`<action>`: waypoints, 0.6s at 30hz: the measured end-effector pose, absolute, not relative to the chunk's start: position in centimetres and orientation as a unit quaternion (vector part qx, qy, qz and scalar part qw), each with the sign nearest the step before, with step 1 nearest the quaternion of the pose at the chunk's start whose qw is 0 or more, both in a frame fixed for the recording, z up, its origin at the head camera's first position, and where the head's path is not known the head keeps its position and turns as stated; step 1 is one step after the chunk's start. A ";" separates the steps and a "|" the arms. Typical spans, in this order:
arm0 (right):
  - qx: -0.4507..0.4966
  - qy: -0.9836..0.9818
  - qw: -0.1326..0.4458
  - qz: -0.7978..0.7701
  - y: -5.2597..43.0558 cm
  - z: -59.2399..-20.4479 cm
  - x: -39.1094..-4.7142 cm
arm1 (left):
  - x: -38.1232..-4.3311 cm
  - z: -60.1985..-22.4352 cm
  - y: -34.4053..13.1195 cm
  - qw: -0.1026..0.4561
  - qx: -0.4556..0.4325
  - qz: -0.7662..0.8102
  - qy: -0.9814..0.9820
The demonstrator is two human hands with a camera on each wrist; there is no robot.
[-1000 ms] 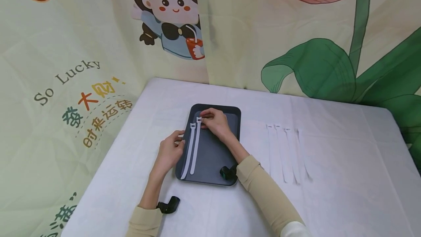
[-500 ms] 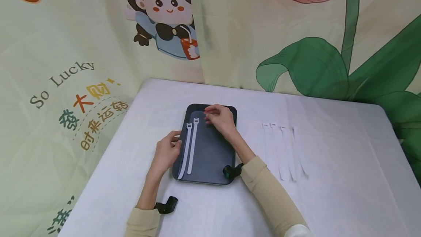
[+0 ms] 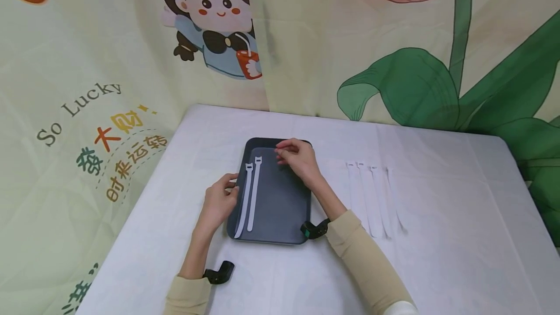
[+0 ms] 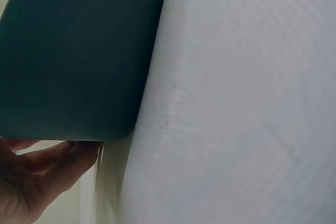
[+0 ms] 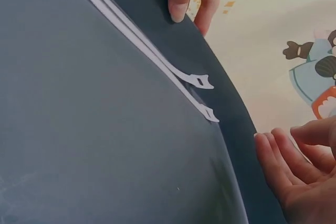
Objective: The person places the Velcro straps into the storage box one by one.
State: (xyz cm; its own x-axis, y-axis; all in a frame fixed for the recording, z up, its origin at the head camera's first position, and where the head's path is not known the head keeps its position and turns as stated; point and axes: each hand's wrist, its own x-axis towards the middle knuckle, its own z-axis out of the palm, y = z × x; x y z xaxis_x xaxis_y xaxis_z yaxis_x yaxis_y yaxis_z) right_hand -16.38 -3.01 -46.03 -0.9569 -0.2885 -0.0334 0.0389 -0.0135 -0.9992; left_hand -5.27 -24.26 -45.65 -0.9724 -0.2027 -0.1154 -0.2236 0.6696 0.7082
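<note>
Two white cable straps with slotted heads lie lengthwise in the dark grey tray (image 3: 284, 198), side by side near its left wall. The left strap (image 3: 244, 203) rests against that wall; the right strap (image 3: 253, 196) lies on the tray's floor. My left hand (image 3: 218, 202) grips the tray's left edge, the thumb over the rim (image 5: 197, 35) and the fingers outside it. Above the far right part of the tray hovers my right hand (image 3: 299, 160), fingers loosely bent and holding nothing. In the left wrist view the tray's outer wall (image 4: 79, 61) hides part of the left fingers.
To the right of the tray, several more white straps (image 3: 373, 193) lie in a row on the white-covered table (image 3: 455, 218). Behind the table hangs a printed curtain (image 3: 302, 62). Dark cameras sit on both wrists, the right one (image 3: 312, 230) over the tray's near right corner.
My right hand has let go of the right strap's head and drawn back a little to the right. The strap stays in the tray; my left hand keeps its place at the edge.
</note>
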 end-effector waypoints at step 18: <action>-0.095 0.667 0.106 -0.731 -1.2 -45.9 -16.0 | -5.4 -45.8 -24.3 0.012 -0.114 0.389 0.914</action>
